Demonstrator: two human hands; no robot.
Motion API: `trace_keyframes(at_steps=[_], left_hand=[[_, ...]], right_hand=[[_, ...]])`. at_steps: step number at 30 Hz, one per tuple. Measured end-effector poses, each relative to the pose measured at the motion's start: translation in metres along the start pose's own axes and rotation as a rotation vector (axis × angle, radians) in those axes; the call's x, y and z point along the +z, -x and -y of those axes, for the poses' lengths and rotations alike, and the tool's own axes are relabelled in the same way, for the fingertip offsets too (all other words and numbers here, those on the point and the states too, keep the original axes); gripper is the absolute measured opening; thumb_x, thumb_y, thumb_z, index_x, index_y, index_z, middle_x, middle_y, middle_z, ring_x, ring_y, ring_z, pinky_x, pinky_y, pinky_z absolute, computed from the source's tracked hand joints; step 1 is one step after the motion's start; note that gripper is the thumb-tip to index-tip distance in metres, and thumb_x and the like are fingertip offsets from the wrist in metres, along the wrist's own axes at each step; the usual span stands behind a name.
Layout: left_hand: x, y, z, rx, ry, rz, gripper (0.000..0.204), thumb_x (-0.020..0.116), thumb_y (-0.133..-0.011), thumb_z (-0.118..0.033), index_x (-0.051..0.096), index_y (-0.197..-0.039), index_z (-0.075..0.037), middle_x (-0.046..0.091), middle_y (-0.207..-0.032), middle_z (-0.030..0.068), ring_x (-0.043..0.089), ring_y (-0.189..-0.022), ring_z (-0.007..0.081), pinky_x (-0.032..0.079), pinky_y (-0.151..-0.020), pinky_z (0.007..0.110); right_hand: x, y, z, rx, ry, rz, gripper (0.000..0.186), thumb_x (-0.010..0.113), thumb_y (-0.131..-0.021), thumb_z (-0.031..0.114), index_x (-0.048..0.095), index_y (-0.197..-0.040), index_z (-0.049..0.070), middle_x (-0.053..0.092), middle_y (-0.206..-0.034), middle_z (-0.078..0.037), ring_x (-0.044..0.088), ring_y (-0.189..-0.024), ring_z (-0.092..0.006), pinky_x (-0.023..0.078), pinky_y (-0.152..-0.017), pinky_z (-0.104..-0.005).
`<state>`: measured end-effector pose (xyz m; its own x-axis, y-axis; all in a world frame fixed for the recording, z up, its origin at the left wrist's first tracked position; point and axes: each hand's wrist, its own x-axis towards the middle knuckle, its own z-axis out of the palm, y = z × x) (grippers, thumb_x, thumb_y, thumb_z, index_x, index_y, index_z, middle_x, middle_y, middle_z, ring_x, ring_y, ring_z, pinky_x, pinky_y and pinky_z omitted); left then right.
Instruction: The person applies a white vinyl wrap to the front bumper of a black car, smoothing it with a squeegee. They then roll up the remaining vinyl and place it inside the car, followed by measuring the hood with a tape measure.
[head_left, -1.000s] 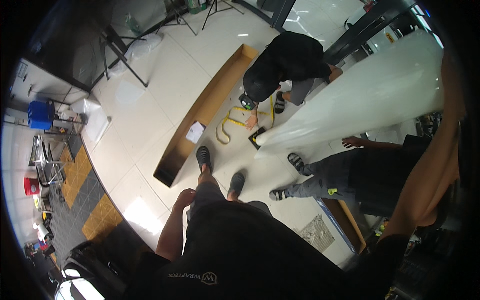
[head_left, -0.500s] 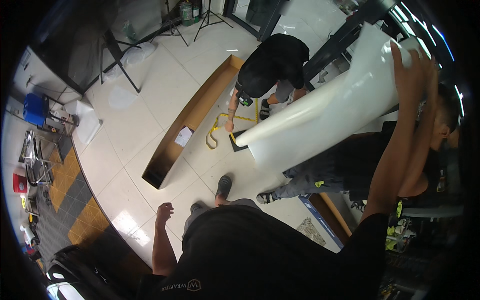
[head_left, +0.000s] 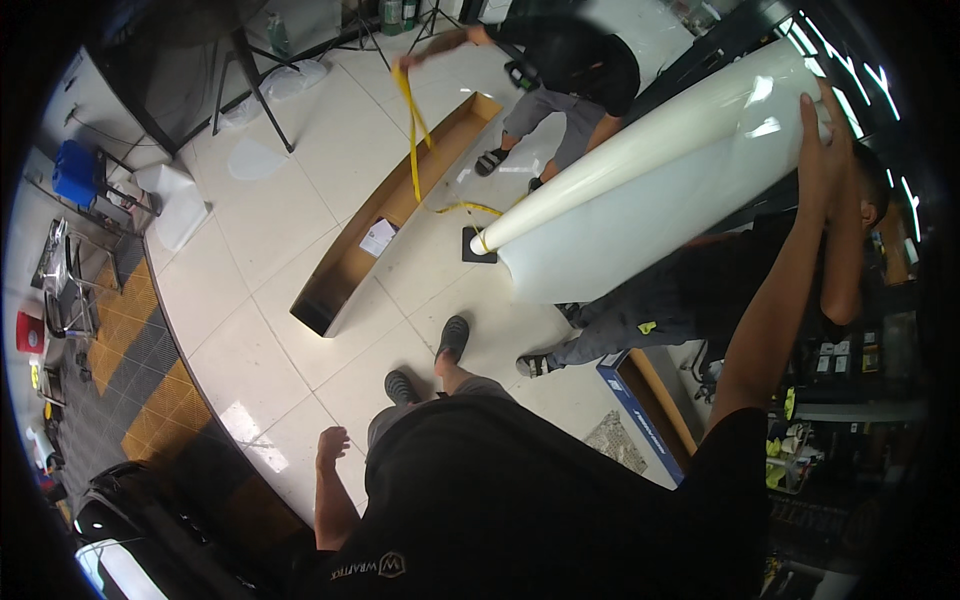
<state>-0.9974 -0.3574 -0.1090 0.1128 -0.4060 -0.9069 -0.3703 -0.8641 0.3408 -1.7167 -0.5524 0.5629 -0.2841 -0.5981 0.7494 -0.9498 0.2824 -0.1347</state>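
A large roll of white translucent film point(head_left: 640, 170) stands tilted, its narrow lower end on a small black square pad point(head_left: 478, 256) on the floor and a loose flap hanging from it. My right hand point(head_left: 818, 150) is raised and grips the roll's upper end, right beside a co-worker's arm. Low at my side hangs my left hand point(head_left: 332, 446), empty, its fingers loosely bent and apart. A yellow measuring tape point(head_left: 415, 150) runs from a second co-worker's raised hand point(head_left: 408, 63) to the roll's foot; whether it wraps fully round the roll I cannot tell.
A long open cardboard box point(head_left: 385, 215) with a white paper point(head_left: 378, 238) in it lies on the tiled floor. Nearer the right is a blue-sided box point(head_left: 640, 410). One co-worker point(head_left: 580, 65) bends beyond the roll; another stands behind it. Tripod legs point(head_left: 255, 90) stand far left.
The roll's upper end has shifted slightly. The bending co-worker has lifted the yellow tape from the floor, up and to the left. My left hand still hangs empty.
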Motion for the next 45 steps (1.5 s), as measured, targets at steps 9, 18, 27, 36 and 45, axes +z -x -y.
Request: trace_keyframes(at_steps=[9,18,27,36,45], left_hand=[[-0.021,0.001,0.069,0.078,0.108,0.0,0.041,0.059,-0.095,-0.035,0.062,-0.127,-0.009,0.072,-0.104,0.0104,0.07,-0.084,0.0236,0.055,-0.07,0.042],[-0.03,-0.01,0.085,0.14,0.187,-0.029,0.043,0.058,-0.096,-0.035,0.059,-0.131,-0.01,0.072,-0.104,0.0116,0.071,-0.083,0.0259,0.055,-0.072,0.046],[-0.022,0.018,0.108,0.165,0.212,-0.091,0.037,0.054,-0.097,-0.026,0.062,-0.128,-0.006,0.072,-0.105,0.0132,0.071,-0.085,0.027,0.055,-0.07,0.044],[0.039,0.054,0.192,0.201,0.256,-0.208,0.026,0.054,-0.095,-0.026,0.066,-0.102,-0.004,0.071,-0.09,0.0126,0.069,-0.072,0.0227,0.055,-0.06,0.04],[0.208,0.199,0.356,0.21,0.044,-0.344,0.038,0.058,-0.087,-0.029,0.073,-0.111,-0.003,0.073,-0.104,0.0231,0.07,-0.097,0.0381,0.053,-0.089,0.046]], right_hand=[[0.003,0.089,0.018,0.023,0.123,-0.094,0.078,0.079,-0.085,0.039,0.045,-0.141,-0.004,0.058,-0.132,-0.029,0.061,-0.118,-0.0362,0.046,-0.102,-0.0427],[0.018,0.133,-0.101,0.35,0.003,-0.419,0.042,0.06,-0.1,0.021,0.058,-0.125,-0.013,0.068,-0.111,-0.033,0.067,-0.105,-0.0459,0.053,-0.089,-0.0472],[0.021,0.162,-0.084,0.36,-0.206,-0.17,0.038,0.054,-0.103,0.022,0.067,-0.106,-0.013,0.068,-0.101,-0.034,0.066,-0.101,-0.0487,0.051,-0.085,-0.0496],[0.06,0.158,-0.143,0.071,0.029,-0.013,0.041,0.066,-0.093,0.023,0.06,-0.127,0.0,0.066,-0.117,-0.027,0.064,-0.108,-0.0434,0.049,-0.092,-0.0494],[0.115,0.129,-0.141,0.105,-0.131,-0.088,0.058,0.076,-0.082,0.023,0.057,-0.134,0.004,0.066,-0.116,-0.026,0.064,-0.103,-0.0393,0.051,-0.09,-0.049]])
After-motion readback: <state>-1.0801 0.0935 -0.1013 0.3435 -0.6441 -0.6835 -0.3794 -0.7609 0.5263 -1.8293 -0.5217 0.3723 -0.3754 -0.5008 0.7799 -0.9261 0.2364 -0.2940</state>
